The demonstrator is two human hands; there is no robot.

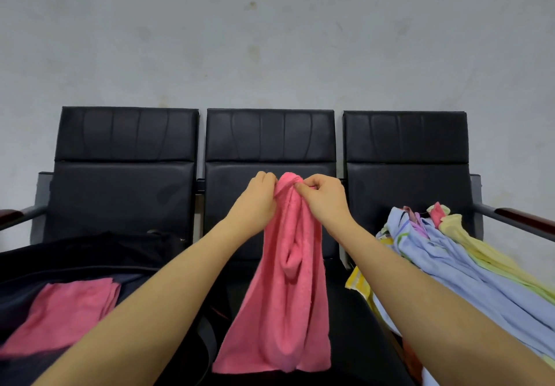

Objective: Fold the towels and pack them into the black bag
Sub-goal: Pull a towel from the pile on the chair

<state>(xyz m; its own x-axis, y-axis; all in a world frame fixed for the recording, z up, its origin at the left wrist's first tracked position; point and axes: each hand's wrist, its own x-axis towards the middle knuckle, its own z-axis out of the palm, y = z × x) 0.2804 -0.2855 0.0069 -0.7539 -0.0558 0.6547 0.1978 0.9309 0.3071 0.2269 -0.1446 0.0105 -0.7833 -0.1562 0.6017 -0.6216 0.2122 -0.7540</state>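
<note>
Head view: a pale, stained wall fills the upper half, and against it stands a row of three black padded seats joined side by side, with grey metal arms and dark wooden armrests at the outer ends. On the left seat lies the black bag, open and slumped, spreading towards the middle seat; its strap loops down near the bottom edge. A folded pink towel lies flat on top of the bag's dark fabric, its layered edges showing at the right side. On the right seat sits a loose pile of towels, unfolded: pale blue ones on top, yellow ones along the right, a bit of pink and lilac poking out at the back, and a yellow striped piece at the front left.

In front of the middle seat, both bare forearms reach forward and hold up another pink towel. It hangs lengthwise in soft vertical folds, bunched at the top, its lower edge wide and low in the view. The left hand has its fingers curled round the top of the towel from the left. The right hand pinches the same top edge between thumb and fingertips, just beside the left, the two hands nearly touching.
</note>
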